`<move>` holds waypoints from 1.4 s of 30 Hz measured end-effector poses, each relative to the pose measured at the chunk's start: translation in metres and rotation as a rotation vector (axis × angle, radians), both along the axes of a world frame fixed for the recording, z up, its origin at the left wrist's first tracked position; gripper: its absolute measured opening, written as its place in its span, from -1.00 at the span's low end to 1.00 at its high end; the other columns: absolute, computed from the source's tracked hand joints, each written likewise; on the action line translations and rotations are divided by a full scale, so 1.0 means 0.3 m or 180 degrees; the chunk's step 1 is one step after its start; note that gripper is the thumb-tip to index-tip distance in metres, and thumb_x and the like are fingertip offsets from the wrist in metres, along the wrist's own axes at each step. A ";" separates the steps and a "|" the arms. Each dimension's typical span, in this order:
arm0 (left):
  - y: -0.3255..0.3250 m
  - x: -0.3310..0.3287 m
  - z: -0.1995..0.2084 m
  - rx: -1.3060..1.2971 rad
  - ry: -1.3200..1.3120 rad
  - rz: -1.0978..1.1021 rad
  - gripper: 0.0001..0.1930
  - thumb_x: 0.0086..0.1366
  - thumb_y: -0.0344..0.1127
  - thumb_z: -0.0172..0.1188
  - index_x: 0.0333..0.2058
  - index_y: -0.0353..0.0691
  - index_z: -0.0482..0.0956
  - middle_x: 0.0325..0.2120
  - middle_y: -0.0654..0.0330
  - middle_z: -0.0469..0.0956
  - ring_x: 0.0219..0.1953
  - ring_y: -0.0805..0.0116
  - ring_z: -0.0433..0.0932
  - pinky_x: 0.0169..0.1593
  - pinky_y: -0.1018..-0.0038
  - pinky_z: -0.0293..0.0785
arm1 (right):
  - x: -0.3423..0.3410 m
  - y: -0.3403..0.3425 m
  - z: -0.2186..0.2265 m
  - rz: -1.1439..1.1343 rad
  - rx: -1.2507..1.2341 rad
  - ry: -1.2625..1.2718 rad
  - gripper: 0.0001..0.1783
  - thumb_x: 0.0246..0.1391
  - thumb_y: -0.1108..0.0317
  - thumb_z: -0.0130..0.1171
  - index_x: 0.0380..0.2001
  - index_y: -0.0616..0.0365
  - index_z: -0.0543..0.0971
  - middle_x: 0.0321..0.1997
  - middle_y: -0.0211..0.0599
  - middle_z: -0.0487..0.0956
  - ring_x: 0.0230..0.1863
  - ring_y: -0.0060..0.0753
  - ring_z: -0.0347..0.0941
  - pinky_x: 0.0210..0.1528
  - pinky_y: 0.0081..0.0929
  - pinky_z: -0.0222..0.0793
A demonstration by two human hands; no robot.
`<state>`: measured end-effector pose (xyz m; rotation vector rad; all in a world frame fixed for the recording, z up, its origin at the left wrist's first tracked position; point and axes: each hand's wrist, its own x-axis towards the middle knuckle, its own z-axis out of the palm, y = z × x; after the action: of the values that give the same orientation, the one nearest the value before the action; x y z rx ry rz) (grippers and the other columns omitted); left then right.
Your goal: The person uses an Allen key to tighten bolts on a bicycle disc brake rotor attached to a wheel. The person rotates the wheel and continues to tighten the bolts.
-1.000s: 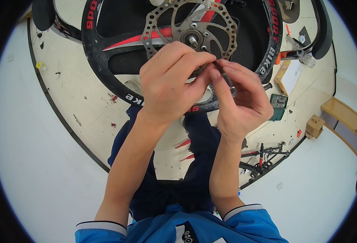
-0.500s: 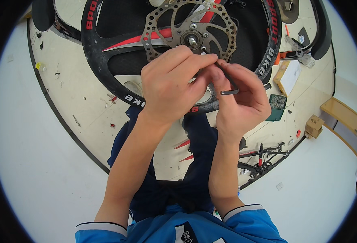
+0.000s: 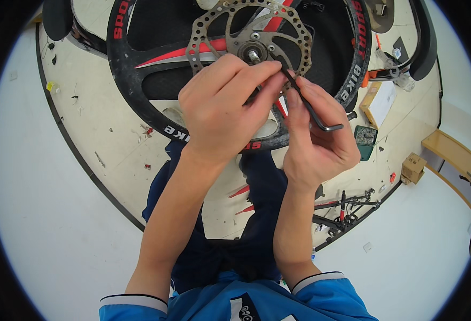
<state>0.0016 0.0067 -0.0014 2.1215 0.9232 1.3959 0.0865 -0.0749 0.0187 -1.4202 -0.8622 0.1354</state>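
Note:
A black hex key [image 3: 311,111] slants across my fingertips, its long arm reaching up to the brake disc [image 3: 266,37] and its bent end sticking out lower right. My right hand [image 3: 323,125] pinches the shaft between thumb and fingers. Close by, my left hand [image 3: 216,109] is closed, its thumb and forefinger tips against the shaft near the disc. The perforated metal disc sits on the hub of a black bicycle wheel [image 3: 119,61] with red-and-white marked spokes. A threaded axle [image 3: 254,56] stands at the disc's centre. The key's tip is hard to make out among the disc bolts.
Beneath the wheel is a dark round seat, with black curved armrests [image 3: 423,48] at either side. On the floor lie a green case [image 3: 365,138], a cardboard box [image 3: 413,168], a bicycle frame [image 3: 343,208] and scattered small parts.
The hex key has turned, its bent end swinging to the right and slightly down. More of its shaft shows between my hands; my left hand has shifted slightly left.

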 end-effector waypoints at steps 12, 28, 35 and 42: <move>0.003 0.026 -0.008 -0.0041 -0.0020 0.0055 -0.77 -0.05 -0.42 0.48 -0.35 -0.11 0.72 -0.62 0.36 0.43 -0.63 0.43 0.43 -0.57 0.54 0.31 | 0.007 0.015 -0.007 -0.0005 -0.0067 -0.0057 -0.70 -0.16 0.74 0.42 -0.27 0.31 0.71 -0.21 -0.05 0.71 -0.29 -0.48 0.66 -0.33 -0.68 0.59; 0.009 0.017 -0.017 -0.0216 -0.0003 -0.0122 -0.68 -0.06 -0.47 0.42 -0.24 -0.07 0.77 -0.61 0.36 0.41 -0.60 0.45 0.42 -0.55 0.56 0.32 | 0.012 0.038 -0.019 0.0067 -0.0125 -0.0015 -0.71 -0.13 0.69 0.43 -0.25 0.29 0.72 -0.19 -0.11 0.71 -0.32 -0.53 0.63 -0.36 -0.69 0.52; 0.019 0.025 -0.027 -0.0004 -0.0182 0.0015 -0.74 -0.09 -0.44 0.45 -0.32 -0.07 0.75 -0.60 0.36 0.42 -0.59 0.44 0.43 -0.54 0.55 0.32 | -0.005 0.046 -0.023 -0.0171 0.0023 -0.0090 -0.72 -0.13 0.67 0.46 -0.26 0.28 0.72 -0.24 -0.13 0.71 -0.37 -0.51 0.62 -0.47 -0.72 0.48; 0.017 0.030 -0.018 -0.0150 -0.0215 0.0057 -0.71 -0.13 -0.46 0.45 -0.33 -0.08 0.75 -0.59 0.37 0.42 -0.57 0.45 0.43 -0.54 0.56 0.34 | -0.003 0.060 -0.030 -0.0150 -0.0011 -0.0429 -0.72 -0.13 0.70 0.43 -0.26 0.29 0.72 -0.20 -0.10 0.71 -0.33 -0.46 0.64 -0.45 -0.70 0.51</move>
<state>0.0105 0.0117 -0.0070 2.0239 0.9414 1.4313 0.0855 -0.0568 0.0098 -1.4643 -0.9384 0.0054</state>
